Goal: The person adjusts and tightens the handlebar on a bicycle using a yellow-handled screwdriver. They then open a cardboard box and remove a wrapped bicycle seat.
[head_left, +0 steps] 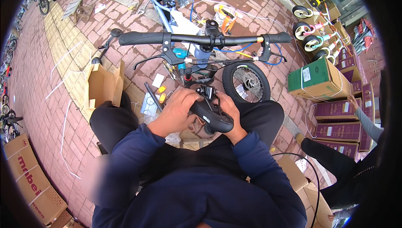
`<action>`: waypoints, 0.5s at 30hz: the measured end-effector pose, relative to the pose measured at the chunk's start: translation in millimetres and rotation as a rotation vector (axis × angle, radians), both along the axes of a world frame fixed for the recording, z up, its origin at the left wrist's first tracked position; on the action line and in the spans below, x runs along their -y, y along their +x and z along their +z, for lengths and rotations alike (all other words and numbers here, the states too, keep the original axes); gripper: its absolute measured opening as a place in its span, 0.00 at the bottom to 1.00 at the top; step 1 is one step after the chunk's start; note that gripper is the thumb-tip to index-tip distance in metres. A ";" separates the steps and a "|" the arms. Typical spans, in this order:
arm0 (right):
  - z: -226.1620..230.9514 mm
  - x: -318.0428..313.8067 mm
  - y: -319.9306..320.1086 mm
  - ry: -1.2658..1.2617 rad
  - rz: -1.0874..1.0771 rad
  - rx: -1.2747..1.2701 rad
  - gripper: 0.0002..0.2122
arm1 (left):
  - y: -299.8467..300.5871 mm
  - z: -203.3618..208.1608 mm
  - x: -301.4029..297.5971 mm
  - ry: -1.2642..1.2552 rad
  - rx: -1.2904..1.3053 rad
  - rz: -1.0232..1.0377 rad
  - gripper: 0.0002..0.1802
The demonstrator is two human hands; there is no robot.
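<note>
A black bicycle saddle (218, 122) is held over my lap between my two hands, with a metal seat clamp (206, 90) at its far end. My left hand (178, 107) is closed on the saddle's left side. Against the other side, my right hand (229, 111) grips with curled fingers; some fingertips are hidden under the saddle. Just beyond my hands stands a partly built light blue bicycle frame (162, 14). Its black handlebar (192, 39) stretches across in front of me, with brake levers at both ends.
A wheel with a disc rotor (247, 82) lies right of the frame. An open cardboard box (100, 86) stands at left. Tools, straps and bags litter the brick paving. Cartons (320, 77) and small balance bikes (312, 31) line the right, where another person's arm (368, 125) reaches in.
</note>
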State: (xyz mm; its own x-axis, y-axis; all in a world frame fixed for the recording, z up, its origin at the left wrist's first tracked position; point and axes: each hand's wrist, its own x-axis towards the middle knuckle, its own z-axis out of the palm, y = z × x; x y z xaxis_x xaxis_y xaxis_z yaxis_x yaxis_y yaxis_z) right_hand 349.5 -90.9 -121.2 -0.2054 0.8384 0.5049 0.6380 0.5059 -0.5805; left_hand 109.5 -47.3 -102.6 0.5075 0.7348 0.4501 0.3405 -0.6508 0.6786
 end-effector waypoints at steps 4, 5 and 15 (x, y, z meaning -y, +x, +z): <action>4.5 -0.4 -1.2 0.042 0.020 0.001 0.26 | -2.8 2.5 -3.7 0.095 -0.084 -0.044 0.32; 5.7 -0.2 -0.1 -0.039 0.052 -0.027 0.26 | -4.3 3.8 -2.1 0.047 -0.074 -0.048 0.31; -13.8 6.1 8.3 -1.162 0.272 -0.782 0.33 | -14.9 -17.4 2.6 -1.437 0.370 -0.097 0.22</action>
State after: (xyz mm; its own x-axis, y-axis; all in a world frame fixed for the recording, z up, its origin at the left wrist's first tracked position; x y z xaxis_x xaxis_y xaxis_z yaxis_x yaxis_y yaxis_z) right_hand 357.8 -96.9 -135.0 -0.4180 0.8280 -0.3738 -0.0729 -0.4407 -0.8947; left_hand 94.5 -49.9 -120.0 0.6010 0.6220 -0.5019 0.0053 0.6248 0.7807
